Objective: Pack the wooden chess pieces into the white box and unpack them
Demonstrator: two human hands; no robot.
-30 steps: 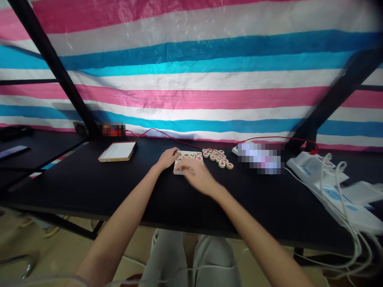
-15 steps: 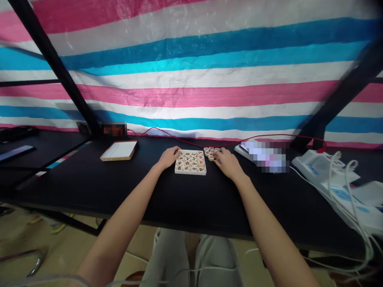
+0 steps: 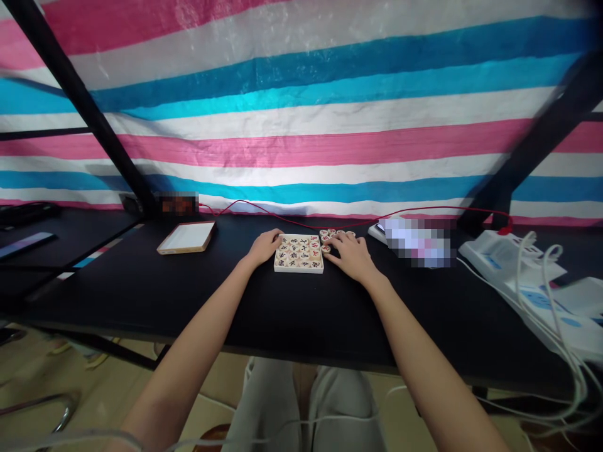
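A shallow white box [image 3: 299, 270] stands on the black table in front of me, filled with rows of round xiangqi pieces [image 3: 294, 250]. Most carry black characters; a few on the right side are red. My left hand [image 3: 264, 247] holds the box at its left edge, fingers near the far left corner. Just right of the box lies a cluster of loose xiangqi pieces [image 3: 325, 236] with red characters. Over them my right hand [image 3: 353, 256] spreads its fingers, with the fingertips on or close to the pieces. Some loose pieces are partly hidden beneath it.
The box lid [image 3: 188, 237] lies at the left. A phone-like device [image 3: 414, 242], partly blurred out, is on the right, beside a white power strip [image 3: 532, 295] with looped cables. A thin red cable [image 3: 292, 221] runs along the back, before a striped sheet [image 3: 301, 150].
My right hand has shifted slightly left, its fingers more spread across the loose pieces, which sit closer together. The left hand stays at the box. The view has tilted slightly.
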